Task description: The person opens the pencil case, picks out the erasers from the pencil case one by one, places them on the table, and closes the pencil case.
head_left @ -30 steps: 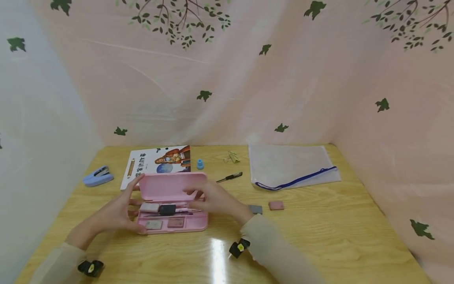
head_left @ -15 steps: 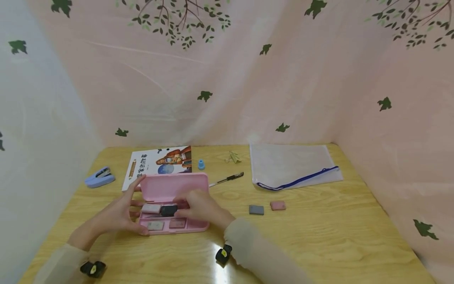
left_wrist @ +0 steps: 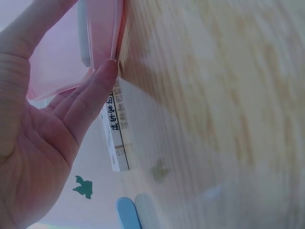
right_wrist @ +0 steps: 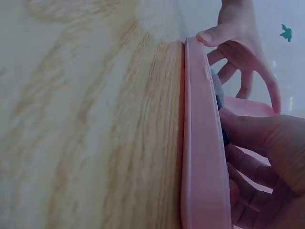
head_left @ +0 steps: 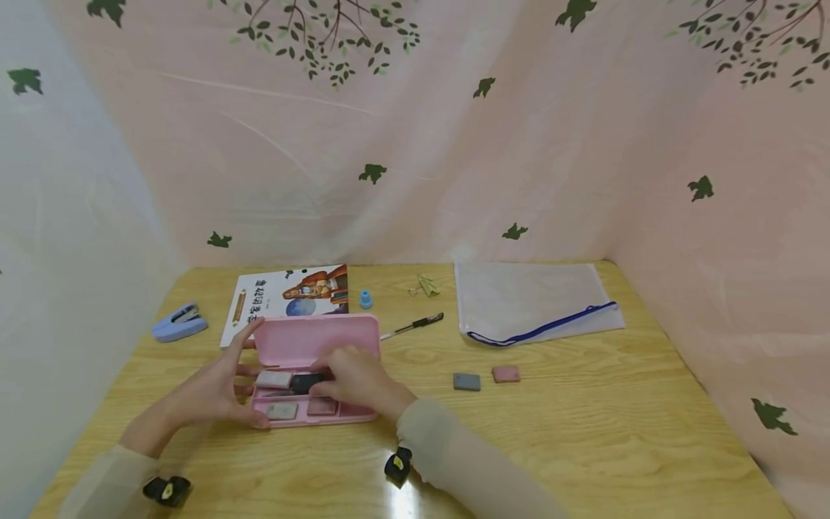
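Observation:
A pink pencil case (head_left: pixel 311 339) lies on the table with its lid raised. My left hand (head_left: pixel 210 393) holds its left end, thumb at the front corner and fingers spread up toward the lid. Inside the case, my right hand (head_left: pixel 357 378) pinches a black eraser (head_left: pixel 302 383); the right wrist view shows the thumb against it, with the far fingertips partly hidden. Beside that is a white eraser (head_left: pixel 274 379). A pale grey eraser (head_left: pixel 282 411) and a dull red eraser (head_left: pixel 320 406) lie in the front compartment.
Behind the case lie a booklet (head_left: pixel 259 295), a blue cone-shaped piece (head_left: pixel 366 299), a binder clip (head_left: pixel 428 286) and a pen (head_left: pixel 415 326). A blue stapler (head_left: pixel 179 324) sits left. To the right are a grey eraser (head_left: pixel 467 382), a pink eraser (head_left: pixel 506 374) and a zip pouch (head_left: pixel 532 299).
My right hand has moved left and down into the case, from its right part to the black eraser, which now sits slightly tilted. The left hand stays on the case's left end.

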Tool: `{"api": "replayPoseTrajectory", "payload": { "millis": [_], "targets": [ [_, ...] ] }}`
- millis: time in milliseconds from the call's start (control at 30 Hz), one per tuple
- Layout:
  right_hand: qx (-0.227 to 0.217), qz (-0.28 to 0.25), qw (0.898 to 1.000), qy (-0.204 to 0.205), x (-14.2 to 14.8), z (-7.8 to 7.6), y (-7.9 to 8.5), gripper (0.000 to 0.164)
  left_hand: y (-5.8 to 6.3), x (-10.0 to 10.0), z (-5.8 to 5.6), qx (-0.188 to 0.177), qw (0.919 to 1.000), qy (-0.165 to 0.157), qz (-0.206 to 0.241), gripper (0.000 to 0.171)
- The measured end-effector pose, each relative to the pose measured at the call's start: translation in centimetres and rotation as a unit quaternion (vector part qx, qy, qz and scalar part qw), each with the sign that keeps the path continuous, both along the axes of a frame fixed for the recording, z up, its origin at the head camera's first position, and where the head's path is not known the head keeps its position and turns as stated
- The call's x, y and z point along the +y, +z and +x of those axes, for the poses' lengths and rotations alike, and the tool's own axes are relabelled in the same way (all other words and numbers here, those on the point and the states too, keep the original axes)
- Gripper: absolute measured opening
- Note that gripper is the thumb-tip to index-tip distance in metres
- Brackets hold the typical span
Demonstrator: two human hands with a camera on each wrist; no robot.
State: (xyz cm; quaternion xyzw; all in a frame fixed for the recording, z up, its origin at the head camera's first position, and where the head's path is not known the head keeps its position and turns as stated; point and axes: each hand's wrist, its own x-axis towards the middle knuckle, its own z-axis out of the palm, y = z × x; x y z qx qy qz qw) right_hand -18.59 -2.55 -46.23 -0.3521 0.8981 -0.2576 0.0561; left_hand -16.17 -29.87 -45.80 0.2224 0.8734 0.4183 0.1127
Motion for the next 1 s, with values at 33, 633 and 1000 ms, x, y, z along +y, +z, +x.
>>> {"api": "replayPoseTrajectory", "payload": {
  "millis": [33, 633, 1000],
  "targets": [
    [-0.001, -0.002, 1.0, 0.001, -0.02, -0.07, 0.0, 0.031, 0.0, 0.0, -0.02, 0.0, 1.0, 0.001, -0.001, 0.145],
    [0.02, 0.035, 0.998, 0.043, 0.39, -0.4, 0.49, 0.026, 0.31, 0.13, 0.12, -0.009, 0.9999, 0.001, 0.007, 0.144],
    [0.014, 0.058, 0.996, 0.061, 0.56, -0.81, 0.6, 0.029, 0.37, 0.16, 0.1, -0.008, 1.0, 0.004, 0.002, 0.144]
  ]
}}
